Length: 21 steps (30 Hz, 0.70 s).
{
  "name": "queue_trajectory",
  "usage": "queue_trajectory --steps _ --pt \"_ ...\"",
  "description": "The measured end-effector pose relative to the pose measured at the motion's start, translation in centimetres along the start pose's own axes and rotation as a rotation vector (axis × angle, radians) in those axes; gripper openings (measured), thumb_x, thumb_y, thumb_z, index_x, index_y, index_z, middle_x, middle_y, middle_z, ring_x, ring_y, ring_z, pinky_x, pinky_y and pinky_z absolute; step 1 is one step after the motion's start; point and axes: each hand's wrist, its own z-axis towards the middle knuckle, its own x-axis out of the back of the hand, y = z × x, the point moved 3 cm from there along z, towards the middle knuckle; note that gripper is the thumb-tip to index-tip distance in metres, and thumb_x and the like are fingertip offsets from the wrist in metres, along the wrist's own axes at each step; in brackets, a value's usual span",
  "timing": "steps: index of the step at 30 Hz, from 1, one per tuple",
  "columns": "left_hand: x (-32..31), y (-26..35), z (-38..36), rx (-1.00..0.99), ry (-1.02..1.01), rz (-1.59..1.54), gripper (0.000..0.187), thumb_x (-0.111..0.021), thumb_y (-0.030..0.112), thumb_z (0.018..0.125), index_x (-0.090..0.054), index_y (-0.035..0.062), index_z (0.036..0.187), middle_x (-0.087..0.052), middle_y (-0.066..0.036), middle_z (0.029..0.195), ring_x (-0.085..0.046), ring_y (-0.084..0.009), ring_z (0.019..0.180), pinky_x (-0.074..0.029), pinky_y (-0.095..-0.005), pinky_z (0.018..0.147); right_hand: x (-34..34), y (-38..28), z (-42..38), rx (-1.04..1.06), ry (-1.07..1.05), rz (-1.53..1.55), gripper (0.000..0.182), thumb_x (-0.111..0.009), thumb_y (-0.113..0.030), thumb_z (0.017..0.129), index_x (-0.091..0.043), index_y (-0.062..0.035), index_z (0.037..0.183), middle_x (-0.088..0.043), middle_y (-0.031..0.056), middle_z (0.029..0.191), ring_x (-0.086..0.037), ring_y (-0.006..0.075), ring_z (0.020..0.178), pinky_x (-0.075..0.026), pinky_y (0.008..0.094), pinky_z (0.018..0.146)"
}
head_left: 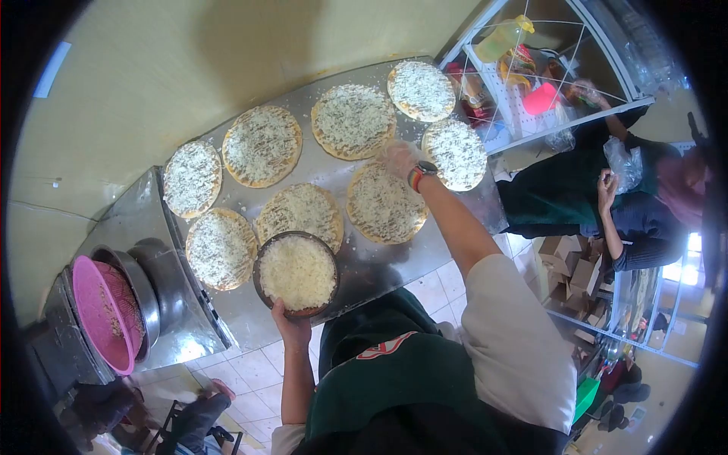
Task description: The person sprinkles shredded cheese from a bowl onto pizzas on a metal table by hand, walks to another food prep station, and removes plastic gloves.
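My left hand (292, 322) grips the near rim of a dark round bowl (259, 282) filled with grated cheese (298, 271). The bowl overlaps the front of a topped flatbread, like a pizza base (303, 208). In a clear plastic glove, my right hand (400, 158) hangs over the upper edge of another topped pizza base (385, 205). Its fingers are blurred, so whether they pinch any cheese is not visible. Several more bases lie around them, such as one at the back (354, 121) and one at the right (455, 155), sprinkled with white shreds over brown streaks.
The bases lie on a metal table (371, 277) against the wall. A pink basket (98, 311) and metal basins (148, 303) stand at the left. On the right are a wire rack (500, 140) with bottles and packets, a co-worker (629, 182) and cardboard boxes (572, 265).
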Motion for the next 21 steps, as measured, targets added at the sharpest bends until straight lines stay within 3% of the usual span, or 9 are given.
queue_trajectory --steps 2,4,8,10,12,14,16,19,21 --pt "-0.3 0.0 0.0 0.025 -0.004 -0.026 0.052 -0.045 0.037 0.076 -0.036 0.0074 0.118 -0.041 -0.006 0.120 -0.038 -0.0215 0.110 -0.033 -0.0380 0.089 0.1 0.6 -0.9 -0.032 -0.025 -0.128 0.020 -0.050 -0.021 0.071 -0.063 -0.0161 0.086 -0.059 0.0108 0.087 -0.056 0.0263 0.082 -0.045 0.0338 0.073" --pt "-0.3 -0.1 0.2 0.027 -0.001 -0.023 0.053 -0.045 0.037 0.076 -0.035 0.0071 0.119 -0.041 -0.006 0.119 -0.038 -0.0213 0.110 -0.033 -0.0381 0.089 2.3 0.8 -3.1 0.024 0.113 0.227 0.023 -0.051 -0.022 0.071 -0.062 -0.0163 0.091 -0.059 0.0113 0.089 -0.057 0.0273 0.078 -0.046 0.0332 0.069" --pt "-1.9 0.0 0.8 -0.013 -0.023 0.029 0.054 -0.043 0.036 0.077 -0.033 0.0039 0.120 -0.041 -0.009 0.119 -0.040 -0.0231 0.110 -0.031 -0.0371 0.091 0.8 1.7 -5.6 -0.109 0.068 0.365 0.020 -0.050 -0.019 0.074 -0.062 -0.0110 0.088 -0.059 0.0104 0.087 -0.057 0.0261 0.077 -0.045 0.0330 0.069" --pt "-3.0 -0.4 1.1 -0.013 -0.058 0.070 0.054 -0.043 0.035 0.078 -0.033 0.0030 0.119 -0.042 -0.009 0.118 -0.040 -0.0230 0.110 -0.031 -0.0367 0.091 4.0 0.7 -8.8 -0.084 0.490 0.539 0.019 -0.049 -0.019 0.075 -0.062 -0.0094 0.085 -0.059 0.0103 0.082 -0.056 0.0257 0.071 -0.044 0.0347 0.066" --pt "-3.8 -0.7 1.5 -0.015 -0.099 0.116 0.053 -0.042 0.035 0.078 -0.034 0.0021 0.119 -0.042 -0.010 0.117 -0.040 -0.0229 0.109 -0.031 -0.0362 0.091 6.7 -2.9 -11.8 0.010 0.584 0.498 0.019 -0.048 -0.019 0.074 -0.060 -0.0101 0.085 -0.057 0.0117 0.082 -0.055 0.0265 0.068 -0.044 0.0366 0.064" --pt "-3.9 -1.8 2.3 0.086 -0.186 0.120 0.051 -0.043 0.035 0.078 -0.036 0.0046 0.118 -0.044 -0.007 0.116 -0.041 -0.0205 0.108 -0.030 -0.0353 0.091 8.6 -8.4 -14.1 0.238 0.276 0.372 0.020 -0.045 -0.018 0.075 -0.057 -0.0082 0.089 -0.055 0.0129 0.088 -0.054 0.0277 0.074 -0.043 0.0385 0.066" --pt "-4.6 -2.8 2.8 0.110 -0.218 0.174 0.050 -0.042 0.035 0.079 -0.036 0.0029 0.117 -0.044 -0.009 0.115 -0.042 -0.0218 0.107 -0.032 -0.0361 0.090 7.1 -12.5 -15.1 0.500 0.470 0.387 0.030 -0.045 -0.027 0.075 -0.054 -0.0067 0.094 -0.053 0.0141 0.095 -0.052 0.0294 0.084 -0.043 0.0405 0.071" --pt "-5.9 -4.4 3.3 0.176 -0.272 0.256 0.049 -0.041 0.034 0.079 -0.037 0.0013 0.115 -0.045 -0.012 0.113 -0.044 -0.0239 0.105 -0.035 -0.0381 0.087 7.7 -14.4 -15.3 0.324 0.104 0.252 0.041 -0.048 -0.037 0.070 -0.054 -0.0055 0.094 -0.052 0.0135 0.097 -0.049 0.0296 0.092 -0.040 0.0399 0.079" --pt "-7.3 -4.7 3.2 0.220 -0.298 0.288 0.048 -0.042 0.034 0.080 -0.038 0.0014 0.114 -0.046 -0.012 0.112 -0.045 -0.0247 0.104 -0.037 -0.0393 0.086 9.6 -14.0 -15.8 0.168 0.025 0.317 0.049 -0.051 -0.044 0.063 -0.054 -0.0063 0.095 -0.052 0.0138 0.099 -0.049 0.0309 0.093 -0.038 0.0380 0.083"
